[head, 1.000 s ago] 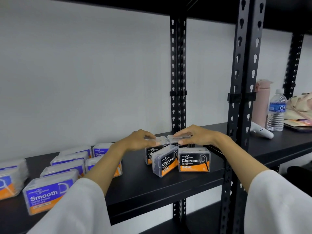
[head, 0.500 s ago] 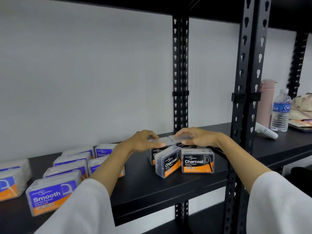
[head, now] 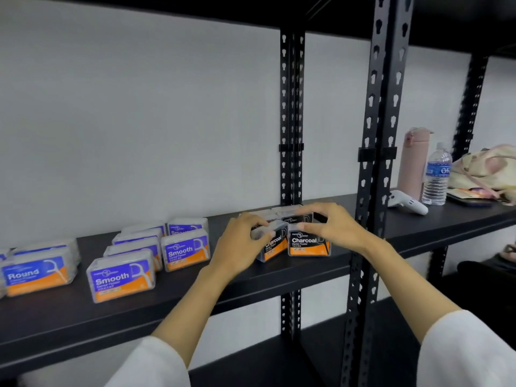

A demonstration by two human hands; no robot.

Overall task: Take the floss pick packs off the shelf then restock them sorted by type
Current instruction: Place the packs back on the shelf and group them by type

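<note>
Several black-and-orange Charcoal floss pick packs stand grouped on the black shelf (head: pixel 279 277) near the upright post. My left hand (head: pixel 240 241) grips the front left Charcoal pack (head: pixel 272 245), which is turned at an angle. My right hand (head: pixel 332 227) grips the front right Charcoal pack (head: pixel 307 244), with the thumb on its top front edge. More Charcoal packs (head: pixel 284 212) sit behind them, partly hidden by my fingers. To the left stand blue Smooth packs (head: pixel 122 277) in rows, and a Round pack (head: pixel 36 275) at the far left.
Black perforated uprights (head: pixel 374 163) rise right of the Charcoal group. Beyond them the shelf holds a pink flask (head: pixel 413 163), a water bottle (head: pixel 437 174), a white handheld device (head: pixel 407 203) and a cream bag (head: pixel 485 169). A lower shelf lies beneath.
Both hands have moved forward from the rear Charcoal packs onto the two front ones. The view has shifted right and down, bringing the Round pack into sight.
</note>
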